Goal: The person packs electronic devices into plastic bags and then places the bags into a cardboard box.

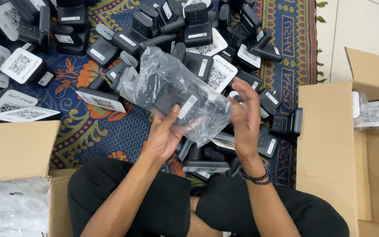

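Head view: the left hand [168, 131] cups a black device [172, 102] from below, its thumb pinning it through a clear plastic bag [167, 81], while the right hand [244, 116], fingers spread, presses flat against the bag's side. It reads as the bagging step. Around lie more black devices [198, 26] on a patterned rug [91, 127], between cardboard boxes [325, 145].

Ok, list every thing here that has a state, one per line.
clear plastic bag: crumpled, mouth up, a device inside.
black device: inside the bag, held.
left hand: gripping bag and device from below.
right hand: fingers spread against the bag's side.
left cardboard box: flaps open, plastic wrap inside.
right cardboard box: flaps open, bagged items inside.
loose devices: unbagged, heaped on the patterned cloth.
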